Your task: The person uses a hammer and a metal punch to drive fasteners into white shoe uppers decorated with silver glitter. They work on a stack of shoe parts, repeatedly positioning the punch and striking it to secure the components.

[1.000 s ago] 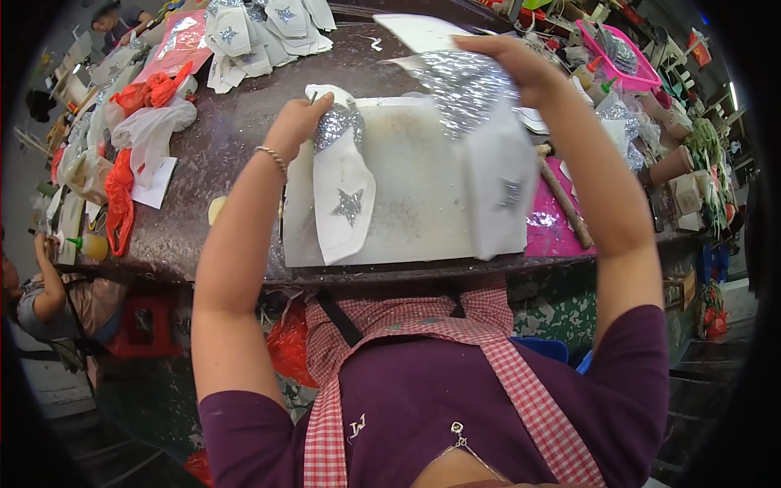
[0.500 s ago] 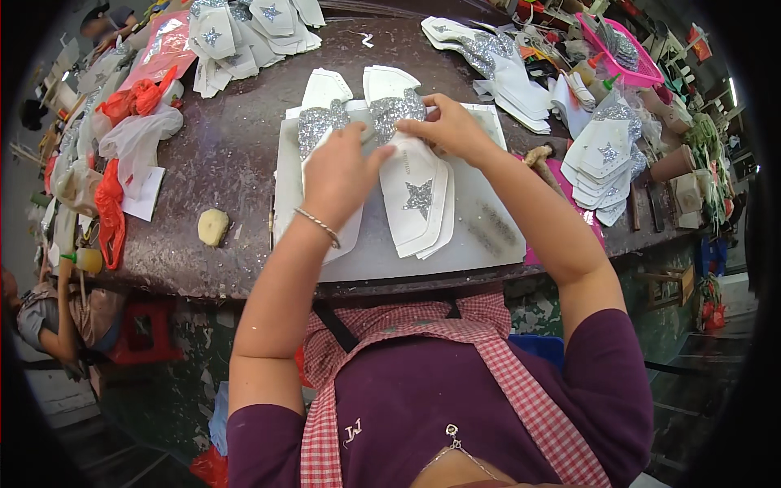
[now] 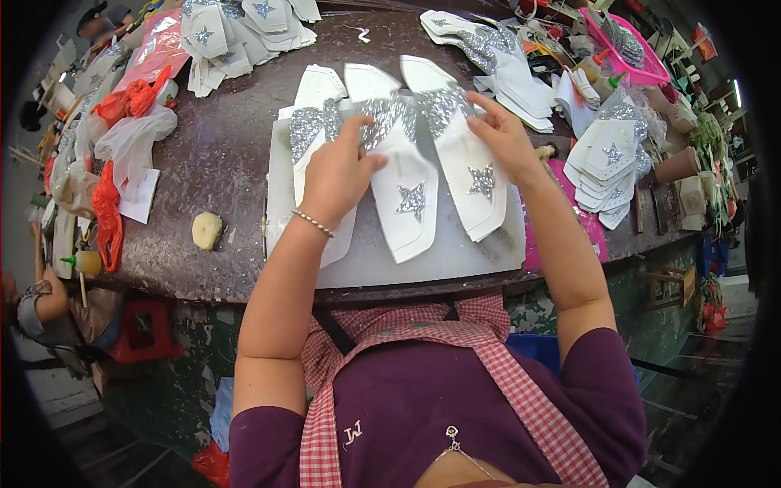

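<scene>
Three white boot-upper pieces with silver glitter bands fan out over a pale board (image 3: 342, 272). My left hand (image 3: 340, 172) pinches the left edge of the middle boot-upper piece (image 3: 404, 175), which is slightly blurred around its glitter band. The right boot-upper piece (image 3: 462, 167) tilts to the right, with my right hand (image 3: 506, 145) gripping its right edge by the glitter; another layer shows beneath it. Both of these pieces bear a glitter star on their lower part. Partly under my left hand lies the left boot-upper piece (image 3: 316, 126), its middle hidden.
Stacks of similar white pieces lie at the far left (image 3: 236, 41), far right (image 3: 521, 89) and right (image 3: 602, 167). A yellowish lump (image 3: 207, 231) sits left of the board. Red and clear plastic bags (image 3: 138, 134) crowd the left. A pink basket (image 3: 651, 69) stands back right.
The stacked pieces in my hands have come apart: the right one has moved right with my right hand, and the middle one now lies separately beside it.
</scene>
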The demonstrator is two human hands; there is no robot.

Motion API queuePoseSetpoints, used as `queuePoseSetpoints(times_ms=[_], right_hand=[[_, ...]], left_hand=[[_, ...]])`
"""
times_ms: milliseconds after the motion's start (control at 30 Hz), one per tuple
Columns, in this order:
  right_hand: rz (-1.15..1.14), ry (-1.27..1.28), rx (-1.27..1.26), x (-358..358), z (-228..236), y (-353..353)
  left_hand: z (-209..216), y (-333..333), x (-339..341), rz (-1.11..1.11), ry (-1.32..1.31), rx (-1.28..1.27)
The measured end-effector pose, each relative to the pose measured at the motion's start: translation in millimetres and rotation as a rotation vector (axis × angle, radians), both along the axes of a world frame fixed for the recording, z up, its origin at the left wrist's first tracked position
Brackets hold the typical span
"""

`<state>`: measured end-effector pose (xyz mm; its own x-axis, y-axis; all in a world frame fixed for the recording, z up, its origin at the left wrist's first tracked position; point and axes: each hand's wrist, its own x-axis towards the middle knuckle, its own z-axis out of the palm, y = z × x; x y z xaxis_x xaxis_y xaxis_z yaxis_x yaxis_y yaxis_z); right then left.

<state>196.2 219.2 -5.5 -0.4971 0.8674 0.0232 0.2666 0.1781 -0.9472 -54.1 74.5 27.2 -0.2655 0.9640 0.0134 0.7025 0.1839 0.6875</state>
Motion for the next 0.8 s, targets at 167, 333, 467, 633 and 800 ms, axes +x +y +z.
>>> queuePoseSetpoints(times_ms=[167, 333, 467, 633, 800], right_hand=[[-0.014, -0.415, 0.58, 3.3, 3.6, -28.7], [-0.164, -0.512, 0.816, 16.9, 13.9, -50.5], [-0.34, -0.559, 0.707, 88.9, 18.2, -57.3], [-0.312, -0.987, 0.499, 157.2, -2.3, -84.0], [-0.467, -1.041, 0.597, 184.7, -39.4, -65.9]], left_hand=[[-9.2, -10.8, 9.0, 0.013, 0.294, 0.136], [1.4, -29.8, -21.3, 0.099, 0.196, 0.371], [16.2, -61.3, -60.4, 0.105, -0.24, 0.267], [1.0, -67.2, -64.8, 0.114, -0.685, 0.421], [-15.2, -45.7, -57.8, 0.198, -0.509, 0.475]])
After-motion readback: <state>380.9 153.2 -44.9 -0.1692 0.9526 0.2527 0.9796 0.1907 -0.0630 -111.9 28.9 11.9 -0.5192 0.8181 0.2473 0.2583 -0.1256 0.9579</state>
